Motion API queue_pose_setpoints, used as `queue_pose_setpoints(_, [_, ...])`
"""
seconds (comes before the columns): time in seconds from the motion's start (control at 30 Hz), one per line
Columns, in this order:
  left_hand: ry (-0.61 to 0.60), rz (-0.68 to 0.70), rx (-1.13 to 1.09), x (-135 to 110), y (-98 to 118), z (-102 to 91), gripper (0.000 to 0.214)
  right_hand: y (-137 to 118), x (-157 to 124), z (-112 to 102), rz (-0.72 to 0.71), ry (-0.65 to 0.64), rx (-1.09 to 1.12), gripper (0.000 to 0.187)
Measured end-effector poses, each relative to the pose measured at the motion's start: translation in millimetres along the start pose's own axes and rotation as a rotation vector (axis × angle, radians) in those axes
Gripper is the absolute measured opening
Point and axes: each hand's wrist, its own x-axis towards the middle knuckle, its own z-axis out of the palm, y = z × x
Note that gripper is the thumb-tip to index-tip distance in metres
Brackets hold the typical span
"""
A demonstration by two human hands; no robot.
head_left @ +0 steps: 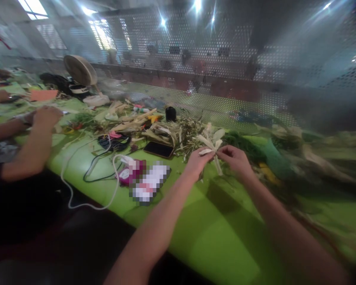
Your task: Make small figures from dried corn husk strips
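Between my two hands is a pale flower-like bundle of dried husk strips (211, 141), its petals fanned upward and a short flat stem hanging below. My left hand (199, 160) pinches it from the left near the base of the petals. From the right, the fingertips of my right hand (233, 156) close on the same bundle where petals and stem meet. The bundle is held just above the green table (195, 221). Behind it lies a heap of dried plant strips and stalks (184, 132).
Left of my hands lie a dark phone (158, 149), a blurred-out flat device (151, 184), a magenta item (132, 172) and a white cable (90, 206). A black cup (170, 114) and a fan (80, 70) stand farther back. A co-worker's arms (32, 146) reach in at left.
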Motion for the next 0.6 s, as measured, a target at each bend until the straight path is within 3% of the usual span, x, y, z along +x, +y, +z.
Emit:
queue_pose_setpoints(0.23, [0.06,0.013,-0.118,-2.4,-6.4,5.3,0.027,0.9,-6.9,8.6,-0.122,0.003,-0.194,0.021])
queue_pose_setpoints(0.33, [0.046,0.067,0.061,-0.6,-6.2,2.3,0.022,2.1,-7.6,5.5,-0.15,0.044,-0.264,0.018])
queue_pose_setpoints(0.43, [0.048,0.185,0.37,0.0,-3.2,-1.3,0.01,-1.0,-9.1,2.8,-0.271,0.106,-0.335,0.018])
queue_pose_setpoints(0.6, [0.02,0.366,0.605,-5.2,-1.3,1.0,0.022,-17.6,-19.0,10.7,-0.441,-0.002,-0.426,0.022])
